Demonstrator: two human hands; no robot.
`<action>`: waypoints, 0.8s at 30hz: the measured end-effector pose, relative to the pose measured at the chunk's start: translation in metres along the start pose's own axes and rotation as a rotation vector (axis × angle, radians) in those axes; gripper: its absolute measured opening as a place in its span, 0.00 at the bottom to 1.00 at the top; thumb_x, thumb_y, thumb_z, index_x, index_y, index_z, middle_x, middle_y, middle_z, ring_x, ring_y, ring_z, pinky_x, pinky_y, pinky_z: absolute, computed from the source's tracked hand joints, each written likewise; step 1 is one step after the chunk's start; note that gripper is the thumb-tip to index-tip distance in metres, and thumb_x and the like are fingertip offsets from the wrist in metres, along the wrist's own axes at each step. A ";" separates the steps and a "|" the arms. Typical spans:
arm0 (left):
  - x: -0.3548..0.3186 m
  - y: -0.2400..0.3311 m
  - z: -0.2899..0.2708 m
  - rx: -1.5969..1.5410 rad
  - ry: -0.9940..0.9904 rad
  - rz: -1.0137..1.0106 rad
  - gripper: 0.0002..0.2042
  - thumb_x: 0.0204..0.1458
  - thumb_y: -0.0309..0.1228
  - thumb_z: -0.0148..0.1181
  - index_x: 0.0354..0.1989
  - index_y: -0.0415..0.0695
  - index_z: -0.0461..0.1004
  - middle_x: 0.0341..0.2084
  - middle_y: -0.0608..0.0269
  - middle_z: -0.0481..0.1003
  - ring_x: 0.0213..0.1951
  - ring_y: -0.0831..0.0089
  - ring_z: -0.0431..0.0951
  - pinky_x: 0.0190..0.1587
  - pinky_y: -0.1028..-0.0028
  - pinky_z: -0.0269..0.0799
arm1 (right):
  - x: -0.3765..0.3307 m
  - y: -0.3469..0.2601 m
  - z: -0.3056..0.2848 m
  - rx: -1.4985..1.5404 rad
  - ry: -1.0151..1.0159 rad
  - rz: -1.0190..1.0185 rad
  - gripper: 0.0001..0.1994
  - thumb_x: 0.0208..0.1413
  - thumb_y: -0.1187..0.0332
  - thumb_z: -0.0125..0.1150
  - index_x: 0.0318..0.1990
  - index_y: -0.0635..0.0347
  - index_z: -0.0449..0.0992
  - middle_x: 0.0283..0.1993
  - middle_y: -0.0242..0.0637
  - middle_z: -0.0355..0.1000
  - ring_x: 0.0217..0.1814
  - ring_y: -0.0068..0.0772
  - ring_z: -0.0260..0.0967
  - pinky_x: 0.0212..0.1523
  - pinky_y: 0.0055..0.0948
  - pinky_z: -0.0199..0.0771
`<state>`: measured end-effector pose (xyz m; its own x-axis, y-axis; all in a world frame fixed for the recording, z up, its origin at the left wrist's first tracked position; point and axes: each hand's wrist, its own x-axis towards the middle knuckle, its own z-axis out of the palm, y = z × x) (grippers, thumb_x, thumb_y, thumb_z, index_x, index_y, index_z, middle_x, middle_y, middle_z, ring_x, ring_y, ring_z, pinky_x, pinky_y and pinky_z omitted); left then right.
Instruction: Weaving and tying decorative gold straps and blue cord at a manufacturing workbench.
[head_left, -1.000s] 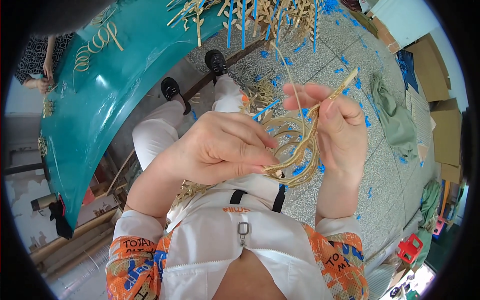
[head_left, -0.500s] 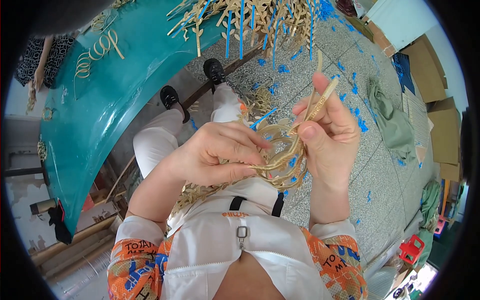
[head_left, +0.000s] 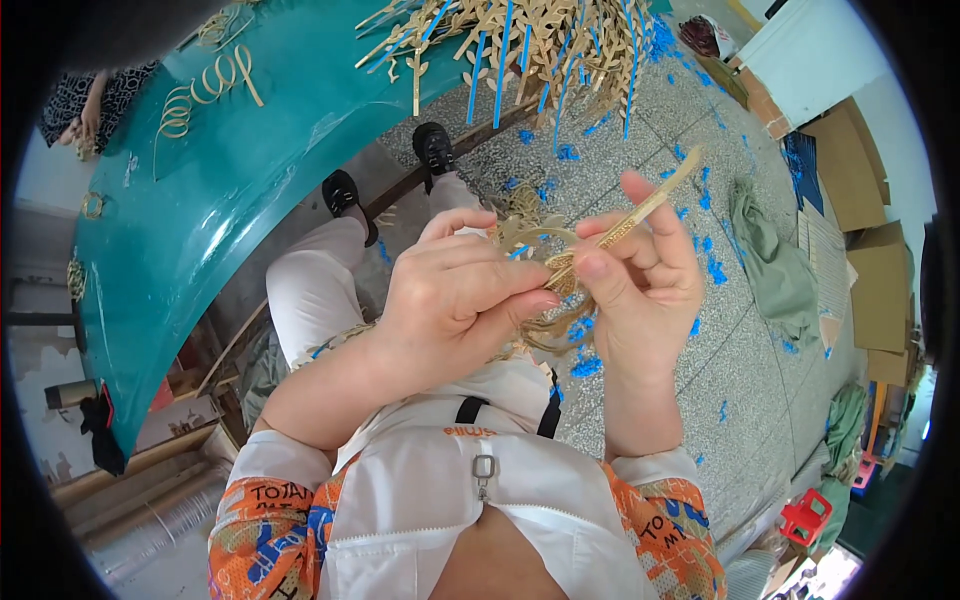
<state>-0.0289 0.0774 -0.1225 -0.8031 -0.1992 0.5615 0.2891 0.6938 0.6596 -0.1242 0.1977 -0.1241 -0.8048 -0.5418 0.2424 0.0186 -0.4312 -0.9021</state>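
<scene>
Both hands meet over my lap on a coiled gold strip [head_left: 648, 207] with a glittery face. My left hand [head_left: 450, 290] pinches it between thumb and forefinger, close to my right fingertips. Between the thumb and fingers of my right hand [head_left: 640, 285] the same strip is gripped, and its free end sticks up past them to the upper right. Loops of the strip hang below, partly hidden by the hands. Gold leaf-shaped trim lies across my lap under the left forearm, mostly covered.
A teal table [head_left: 240, 200] curves along the left, bearing a loose spiral of gold strip [head_left: 225, 80]. Gold leaf trims with blue strips [head_left: 540, 50] hang off its far edge. Blue scraps [head_left: 568, 152] litter the speckled floor. Green cloth [head_left: 770, 265] and cardboard boxes [head_left: 885, 290] lie right; another person's hand [head_left: 88, 125] shows far left.
My left hand has moved up and right, closer to the right hand, with its wrist turned. The strip's free end leans further right, and fewer loops show between the hands.
</scene>
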 end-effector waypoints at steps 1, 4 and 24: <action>-0.001 0.000 0.001 -0.007 0.007 -0.005 0.07 0.34 0.28 0.64 0.23 0.44 0.73 0.14 0.65 0.70 0.18 0.71 0.70 0.39 0.68 0.65 | -0.001 0.001 -0.001 -0.001 0.028 0.026 0.24 0.43 0.77 0.58 0.51 0.68 0.59 0.29 0.39 0.70 0.31 0.25 0.68 0.34 0.22 0.70; -0.002 0.001 0.000 -0.012 0.022 -0.023 0.07 0.34 0.27 0.64 0.23 0.44 0.73 0.12 0.65 0.69 0.17 0.71 0.69 0.36 0.70 0.65 | 0.004 0.000 -0.003 0.097 -0.001 0.056 0.09 0.49 0.73 0.53 0.38 0.67 0.66 0.29 0.40 0.69 0.30 0.27 0.68 0.33 0.23 0.71; -0.041 -0.027 -0.091 -0.232 -0.062 -0.155 0.03 0.39 0.25 0.57 0.20 0.39 0.73 0.16 0.54 0.71 0.18 0.63 0.69 0.21 0.70 0.63 | 0.027 0.041 0.050 0.208 -0.590 0.188 0.11 0.53 0.61 0.45 0.35 0.60 0.66 0.27 0.38 0.69 0.34 0.36 0.65 0.49 0.36 0.56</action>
<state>0.0441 0.0039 -0.1177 -0.8753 -0.2425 0.4184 0.2665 0.4801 0.8358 -0.1155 0.1292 -0.1366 -0.3172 -0.9012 0.2954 0.2894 -0.3886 -0.8748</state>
